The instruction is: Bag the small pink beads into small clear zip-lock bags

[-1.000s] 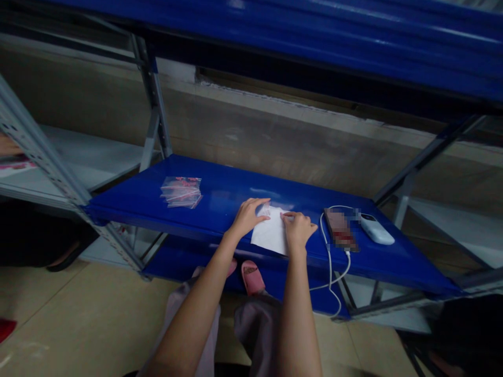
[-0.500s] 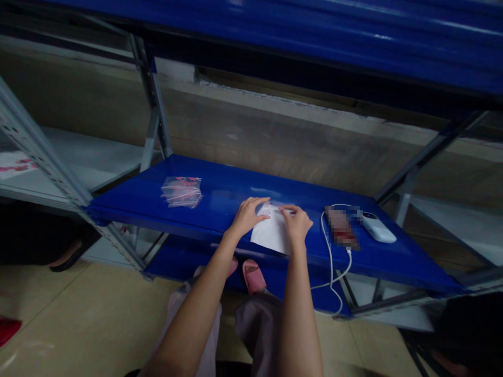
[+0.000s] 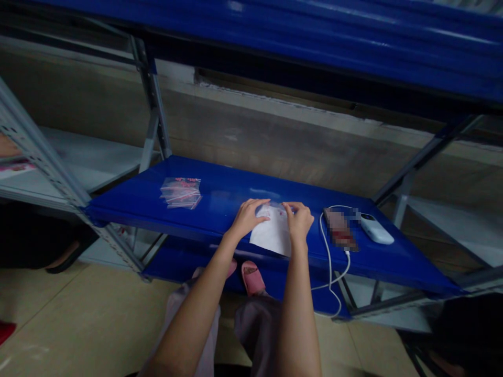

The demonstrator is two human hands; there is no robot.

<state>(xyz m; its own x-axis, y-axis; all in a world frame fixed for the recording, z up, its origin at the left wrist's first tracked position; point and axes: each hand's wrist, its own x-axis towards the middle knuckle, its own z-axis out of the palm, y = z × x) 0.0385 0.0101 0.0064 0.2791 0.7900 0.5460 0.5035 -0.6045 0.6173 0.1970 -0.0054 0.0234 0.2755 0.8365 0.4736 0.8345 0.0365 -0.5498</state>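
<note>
Concrete wall noted behind a blue steel shelf (image 3: 373, 267); all items were observed relative to this shelf. A white sheet (image 3: 273, 235) is placed at its front edge, near the middle. The left hand (image 3: 247, 219) is laid open and flat on the sheet. The right hand (image 3: 298, 222) is curled at the far edge of the sheet, where a clear film (image 3: 271, 208) is seen; whether it has hold of the film cannot be told. A stack of clear bags (image 3: 181, 192) lies toward the shelf's left end. A phone (image 3: 340, 229), power bank (image 3: 376, 230) and white cable (image 3: 330, 251) lie toward its right end. Risk judged: the sheet could slip off the glossy front edge if released. Red print on the bags is illegible; the phone is blurred.
</note>
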